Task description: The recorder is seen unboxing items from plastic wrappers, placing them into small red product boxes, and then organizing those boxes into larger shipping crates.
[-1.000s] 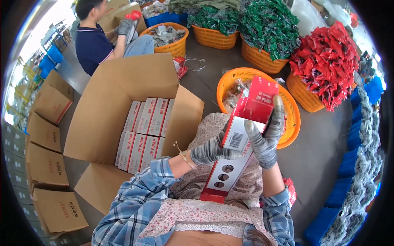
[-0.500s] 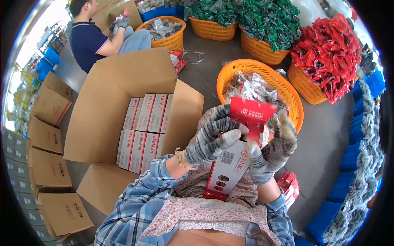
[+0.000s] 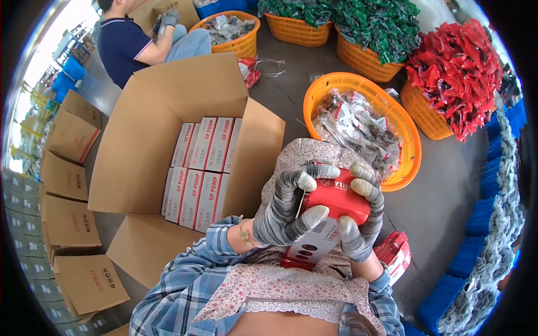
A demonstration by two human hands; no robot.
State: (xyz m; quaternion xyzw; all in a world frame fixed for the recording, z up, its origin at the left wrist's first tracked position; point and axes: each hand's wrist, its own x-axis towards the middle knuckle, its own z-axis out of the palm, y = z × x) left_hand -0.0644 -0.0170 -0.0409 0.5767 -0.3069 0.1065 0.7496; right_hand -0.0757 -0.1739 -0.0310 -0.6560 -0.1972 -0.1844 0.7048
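A tall red and white carton (image 3: 314,246) rests on my lap, its red top end toward the orange basket. My left hand (image 3: 288,210), in a grey striped knit glove, grips the carton's left side, thumb on the front and fingers at the top edge. On the other side my right hand (image 3: 364,215), gloved alike, has its fingers over the red top and its thumb against the front edge. The top flap lies folded down flat. Left of my lap stands an open cardboard box (image 3: 140,145) holding two rows of similar cartons (image 3: 210,193).
An orange basket (image 3: 412,140) of bagged parts stands ahead. Red packets (image 3: 395,255) lie by my right side. Baskets with green (image 3: 381,33) and red bags (image 3: 457,73) stand behind. Blue bins (image 3: 465,252) line the right, brown boxes (image 3: 70,224) the left. A co-worker (image 3: 126,50) sits far left.
The carton's raised red flap has been folded down over its top. Both my hands have closed in around that end. The co-worker's hands have lowered a little.
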